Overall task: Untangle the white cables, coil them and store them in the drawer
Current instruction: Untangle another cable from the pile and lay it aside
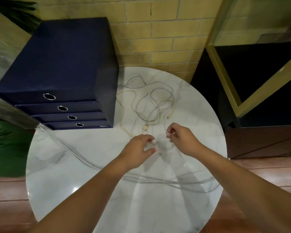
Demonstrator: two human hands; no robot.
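A loose tangle of thin white cables (151, 105) lies on the round marble table (74, 190), with a yellowish cable (123, 115) looping along its left side. My right hand (180, 140) pinches a thin cable strand just below the tangle. A little to its left, my left hand (139, 148) hovers with curled fingers and thumb apart; whether it holds a strand is unclear. A dark blue drawer unit (60, 78) with several shut drawers stands at the table's back left.
A bundle of longer grey-white cables (84, 161) runs from under the drawer unit across the table's front to its right edge. A yellow brick wall rises behind. A dark cabinet with a yellow frame (252, 91) stands at right.
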